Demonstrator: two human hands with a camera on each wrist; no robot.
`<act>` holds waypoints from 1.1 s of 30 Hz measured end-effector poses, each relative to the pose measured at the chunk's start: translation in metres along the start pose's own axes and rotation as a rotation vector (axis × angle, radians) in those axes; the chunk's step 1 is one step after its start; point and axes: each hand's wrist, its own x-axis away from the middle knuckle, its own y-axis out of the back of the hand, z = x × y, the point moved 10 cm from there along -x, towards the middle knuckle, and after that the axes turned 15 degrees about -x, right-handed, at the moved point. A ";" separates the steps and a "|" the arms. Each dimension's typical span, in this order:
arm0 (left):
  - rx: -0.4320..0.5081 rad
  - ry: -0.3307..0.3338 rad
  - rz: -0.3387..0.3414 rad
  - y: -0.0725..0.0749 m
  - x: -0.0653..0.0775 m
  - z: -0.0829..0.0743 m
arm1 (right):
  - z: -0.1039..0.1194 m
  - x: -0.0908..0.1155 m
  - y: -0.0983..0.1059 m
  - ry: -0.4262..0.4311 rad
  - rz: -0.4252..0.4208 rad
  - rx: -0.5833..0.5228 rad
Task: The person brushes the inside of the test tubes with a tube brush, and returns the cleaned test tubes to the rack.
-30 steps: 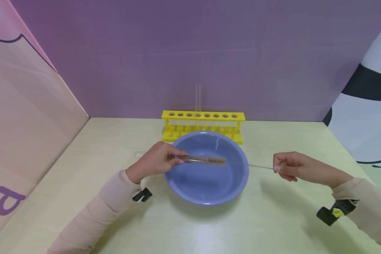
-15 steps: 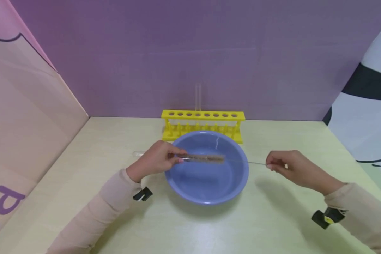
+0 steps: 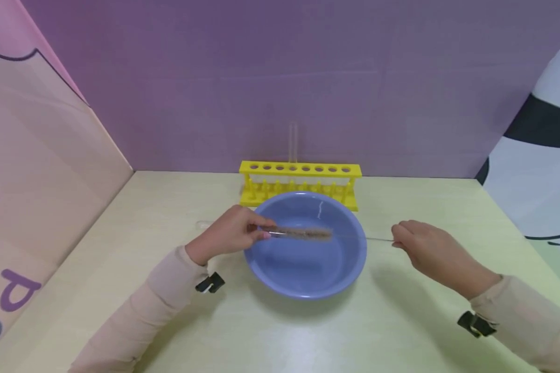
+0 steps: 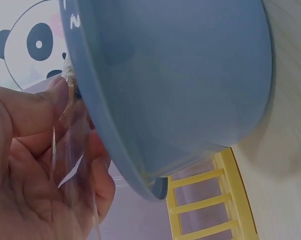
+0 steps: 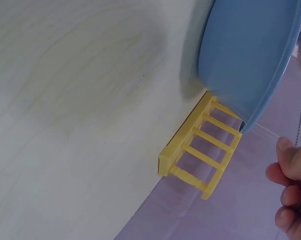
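Observation:
Over the blue basin (image 3: 303,282), my left hand (image 3: 231,233) grips a clear glass test tube (image 4: 73,165) lying sideways, its closed end sticking out left of the hand. The brown bristles of a test tube brush (image 3: 315,234) lie at the tube's mouth, partly inside it and partly out. My right hand (image 3: 424,251), right of the basin, pinches the brush's thin wire handle (image 3: 378,239) between thumb and fingers. In the left wrist view, the thumb and fingers wrap the tube beside the basin's rim.
A yellow test tube rack (image 3: 301,169) stands behind the basin, with one clear tube (image 3: 293,142) upright in it. The pale wooden table (image 3: 298,342) runs back to a purple backdrop (image 3: 280,77). Printed panels flank both sides.
My right hand has shifted a little left, turned more palm-down, and now has its knuckles upward around the wire. My left hand, the tube and the basin stay nearly in place.

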 end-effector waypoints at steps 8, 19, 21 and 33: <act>0.036 0.001 0.019 -0.001 0.000 0.001 | 0.001 0.002 0.007 0.028 -0.032 0.064; 0.075 0.011 0.052 -0.004 0.002 0.007 | 0.003 0.007 0.016 0.098 -0.081 0.080; 0.073 0.007 0.047 -0.004 0.002 0.008 | 0.002 0.007 0.017 0.100 -0.088 0.072; 0.065 0.000 0.002 0.002 0.008 0.010 | -0.010 0.014 0.015 0.040 -0.013 -0.206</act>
